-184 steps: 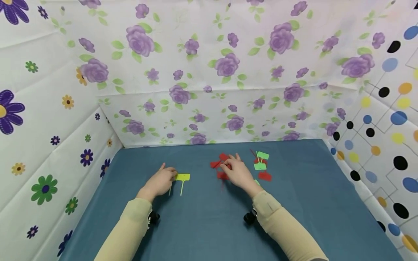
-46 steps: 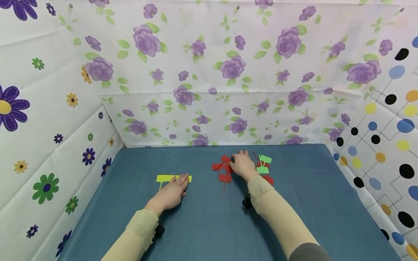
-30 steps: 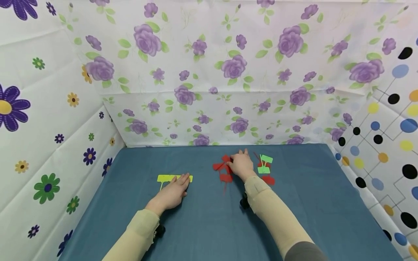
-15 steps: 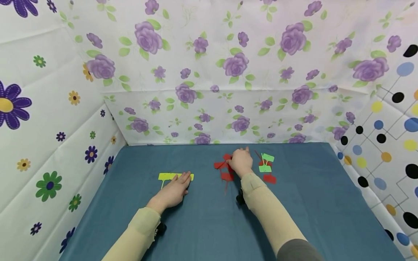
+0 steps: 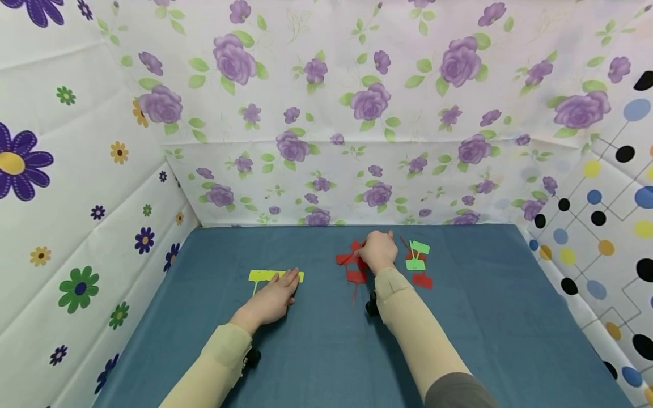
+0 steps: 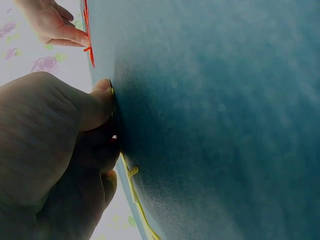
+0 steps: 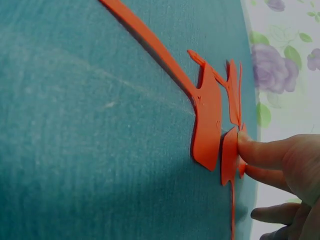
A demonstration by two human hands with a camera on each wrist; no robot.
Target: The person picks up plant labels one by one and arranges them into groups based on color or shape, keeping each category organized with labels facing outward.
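Observation:
Several yellow plastic tags [image 5: 259,275] with thin stems lie in a row at the left of the table. My left hand [image 5: 272,296] rests on the right part of that row, fingers straight, hiding some stems. In the left wrist view, the thumb touches the edge of a yellow tag [image 6: 127,172]. Farther right, several red tags [image 5: 356,276] of the same shape lie in a loose, overlapping pile. My right hand [image 5: 379,250] is over the pile's right side. In the right wrist view, its thumb and forefinger pinch a red tag [image 7: 230,155], beside a larger-looking red tag [image 7: 207,125].
Green tags [image 5: 415,264] lie on top of more red tags [image 5: 422,280] to the right of my right hand. The table has a blue cloth [image 5: 316,351]. A flowered sheet [image 5: 326,113] stands along the back, with patterned sheets at both sides.
Over the longer span, my left hand has moved from the yellow tags' left end onto their right part. My right hand has moved slightly right over the red pile; lately both hands stay nearly still.

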